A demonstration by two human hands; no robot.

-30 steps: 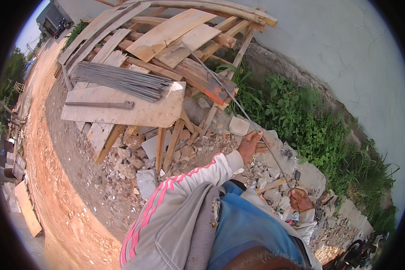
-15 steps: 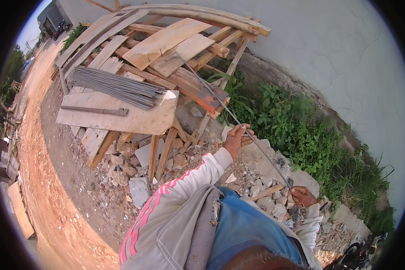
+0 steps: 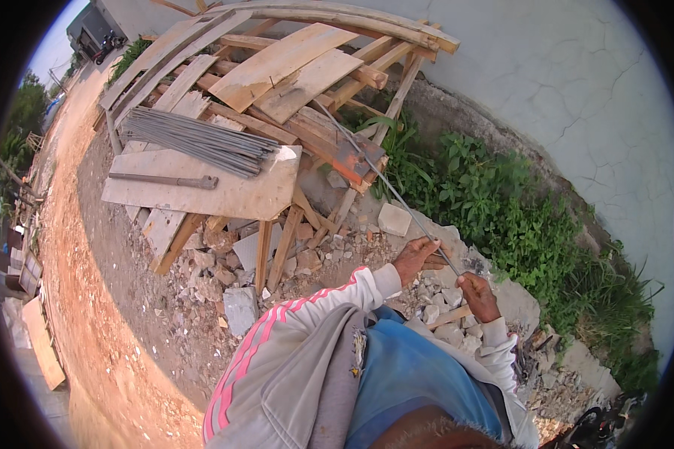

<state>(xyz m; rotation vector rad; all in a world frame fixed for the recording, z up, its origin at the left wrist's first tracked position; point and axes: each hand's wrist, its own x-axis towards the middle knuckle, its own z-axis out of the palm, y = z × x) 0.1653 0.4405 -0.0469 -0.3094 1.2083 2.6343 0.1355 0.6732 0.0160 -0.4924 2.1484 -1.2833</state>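
1. While both hands are working over the rubble, a cracked pale plaster wall [image 3: 577,97] is filling the upper right, with a strip of green weeds [image 3: 502,217] growing along its foot.
2. A red-brown dirt track [image 3: 90,314] is running down the left side.
3. A rough stack of weathered wooden planks and poles [image 3: 292,67] is leaning against the wall; the pieces are overlapping too much for counting.
4. One flat pale plywood board [image 3: 225,187] is lying on wooden props as a bench top, and it is carrying two things: one bundle of thin grey steel rods [image 3: 195,138], too many for counting, and one single dark rusty steel bar [image 3: 165,180] lying apart from the bundle, nearer the board's front edge.
5. A heap of broken grey concrete rubble [image 3: 232,277] is spreading beneath the bench and toward the person; no box, bucket or other container is showing anywhere.
6. One long thin steel rod [image 3: 386,183] is slanting from the plank stack down to the person, passing over the rubble.
7. The left hand [image 3: 419,258], in a grey sleeve with pink stripes, is closing around this rod.
8. The right hand [image 3: 478,294] is gripping the same rod at its lower end, just beside the left.
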